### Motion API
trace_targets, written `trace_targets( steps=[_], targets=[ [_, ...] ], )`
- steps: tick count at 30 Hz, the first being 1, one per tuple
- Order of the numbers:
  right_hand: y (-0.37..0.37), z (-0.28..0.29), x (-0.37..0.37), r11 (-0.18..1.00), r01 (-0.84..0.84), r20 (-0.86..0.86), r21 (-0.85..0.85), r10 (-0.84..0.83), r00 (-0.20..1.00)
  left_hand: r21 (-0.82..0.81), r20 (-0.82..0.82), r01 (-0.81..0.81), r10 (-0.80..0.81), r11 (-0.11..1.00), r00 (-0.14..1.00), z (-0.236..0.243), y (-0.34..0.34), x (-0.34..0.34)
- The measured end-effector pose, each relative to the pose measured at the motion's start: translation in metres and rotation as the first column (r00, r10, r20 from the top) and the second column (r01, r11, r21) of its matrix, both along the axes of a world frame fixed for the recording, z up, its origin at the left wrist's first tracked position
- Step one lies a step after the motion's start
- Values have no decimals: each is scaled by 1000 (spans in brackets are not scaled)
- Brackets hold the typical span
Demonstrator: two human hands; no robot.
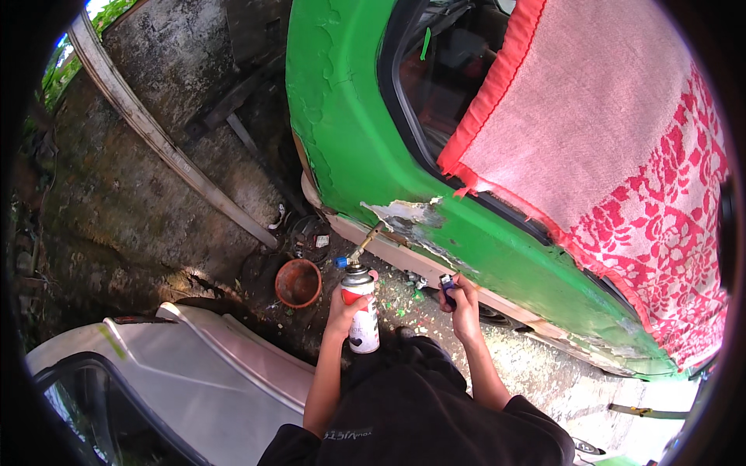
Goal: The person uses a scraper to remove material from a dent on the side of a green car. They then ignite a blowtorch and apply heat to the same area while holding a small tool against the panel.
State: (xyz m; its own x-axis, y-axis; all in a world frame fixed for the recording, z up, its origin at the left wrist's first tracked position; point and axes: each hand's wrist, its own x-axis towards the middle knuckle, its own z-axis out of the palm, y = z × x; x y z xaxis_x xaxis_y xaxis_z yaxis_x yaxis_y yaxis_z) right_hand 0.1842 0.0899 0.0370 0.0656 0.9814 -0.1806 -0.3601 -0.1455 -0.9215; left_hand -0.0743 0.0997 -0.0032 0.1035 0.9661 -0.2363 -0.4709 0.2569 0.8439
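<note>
My left hand grips a white and red gas canister, held upright, with a torch head that has a blue knob. Its metal nozzle points up toward a patch of peeling paint on a green car; whether it touches the panel I cannot tell. No flame shows. My right hand, a short way right of the canister, is closed around a small purple lighter beside the car's lower edge.
A pink and red floral cloth drapes over the green car's window. A silver car stands at lower left. A terracotta pot, debris and a long pale strip lie along a dirty concrete surface at left.
</note>
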Motion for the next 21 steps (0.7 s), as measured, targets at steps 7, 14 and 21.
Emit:
trace_targets(
  steps=[7, 14, 21],
  targets=[
    [0, 0, 2, 1000, 5, -20, 6, -4, 1000, 11, 23, 9, -10, 1000, 1000, 10, -1, 8],
    [-1, 0, 8, 1000, -14, -31, 5, 14, 999, 2, 31, 30, -30, 1000, 999, 2, -2, 1],
    [1, 1, 11, 999, -29, -46, 20, 30, 999, 29, 66, 2, -4, 1000, 998, 4, -3, 10]
  ],
)
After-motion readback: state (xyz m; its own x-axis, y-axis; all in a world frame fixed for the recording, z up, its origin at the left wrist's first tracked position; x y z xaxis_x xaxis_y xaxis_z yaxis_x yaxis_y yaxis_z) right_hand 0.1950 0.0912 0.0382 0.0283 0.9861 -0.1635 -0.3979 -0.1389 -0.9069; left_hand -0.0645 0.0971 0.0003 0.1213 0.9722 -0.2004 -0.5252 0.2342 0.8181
